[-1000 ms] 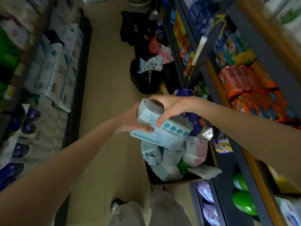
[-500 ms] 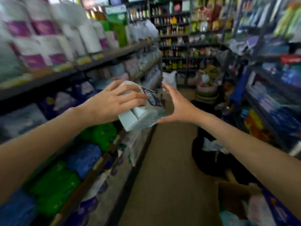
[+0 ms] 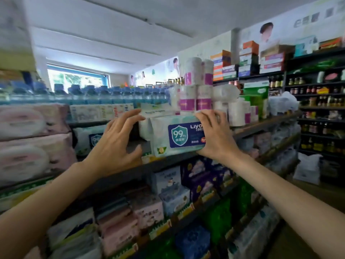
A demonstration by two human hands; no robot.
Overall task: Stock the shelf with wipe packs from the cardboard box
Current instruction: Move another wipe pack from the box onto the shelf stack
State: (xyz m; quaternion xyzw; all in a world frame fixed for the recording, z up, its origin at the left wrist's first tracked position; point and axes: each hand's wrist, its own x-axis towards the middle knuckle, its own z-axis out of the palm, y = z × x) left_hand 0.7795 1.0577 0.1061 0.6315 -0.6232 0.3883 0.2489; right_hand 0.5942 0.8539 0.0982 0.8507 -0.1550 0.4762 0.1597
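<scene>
While gripped at its right end by right hand, wipe pack sits on shelf edge; left hand open, fingertips seemingly touching rear pack.

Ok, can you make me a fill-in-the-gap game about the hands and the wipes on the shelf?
1. The big number printed on the wipe pack is ____.
2. The ____ hand holds the labelled end of that pack.
3. The left hand has its fingertips on a second pack lying ____ the first one.
4. The toilet rolls behind the packs have labels coloured ____.

Missing words: 99; right; behind; purple
</scene>
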